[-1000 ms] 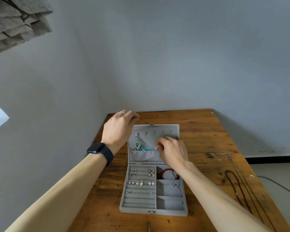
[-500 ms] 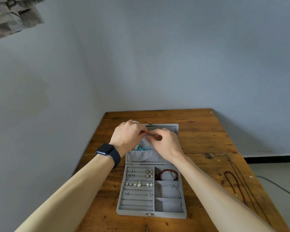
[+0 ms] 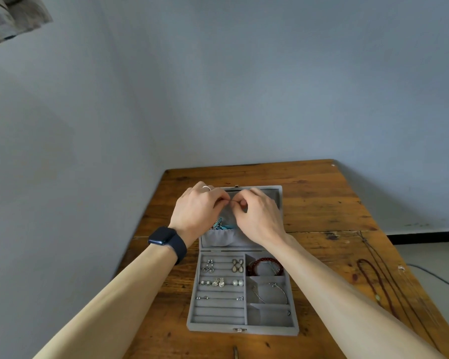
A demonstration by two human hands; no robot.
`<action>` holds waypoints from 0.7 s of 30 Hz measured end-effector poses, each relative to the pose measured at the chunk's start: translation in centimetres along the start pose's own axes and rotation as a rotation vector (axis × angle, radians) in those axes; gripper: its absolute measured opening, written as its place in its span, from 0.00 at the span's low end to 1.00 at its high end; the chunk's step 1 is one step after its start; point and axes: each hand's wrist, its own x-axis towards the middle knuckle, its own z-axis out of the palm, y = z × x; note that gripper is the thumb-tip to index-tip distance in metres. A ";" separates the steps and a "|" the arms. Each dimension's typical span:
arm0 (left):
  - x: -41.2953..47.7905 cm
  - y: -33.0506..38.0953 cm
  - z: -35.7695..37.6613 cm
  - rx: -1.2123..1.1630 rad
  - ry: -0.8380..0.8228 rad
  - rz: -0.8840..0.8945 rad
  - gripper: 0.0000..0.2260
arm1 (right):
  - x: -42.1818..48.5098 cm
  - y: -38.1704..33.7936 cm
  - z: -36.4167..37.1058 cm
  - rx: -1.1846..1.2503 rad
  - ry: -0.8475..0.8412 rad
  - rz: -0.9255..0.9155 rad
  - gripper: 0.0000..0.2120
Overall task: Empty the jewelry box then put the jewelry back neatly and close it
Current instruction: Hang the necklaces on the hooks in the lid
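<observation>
Both L hand (image 3: 197,212) & R hand (image 3: 261,220) pinch fine chain (image 3: 231,201) at jewelry box lid (image 3: 276,194); prob. refill step; next: hook it untangled.

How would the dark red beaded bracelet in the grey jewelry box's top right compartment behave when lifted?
Likely floppy: the dark red beaded bracelet is a loop of separate round beads, so it should sag when pinched. Probably light, since the beads are small. A thin silvery piece seems to lie across it, so it might snag.
</observation>
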 end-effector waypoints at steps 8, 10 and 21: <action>-0.3 -0.6 1.2 0.107 0.095 -0.011 0.02 | 1.0 0.5 0.5 -0.290 0.161 -0.148 0.04; -0.4 -0.5 1.5 0.092 0.082 -0.043 0.03 | 1.4 0.5 0.6 -0.288 0.143 -0.118 0.05; -0.4 -0.5 1.6 0.021 0.113 -0.053 0.04 | 0.9 0.1 0.4 -0.245 0.077 -0.106 0.06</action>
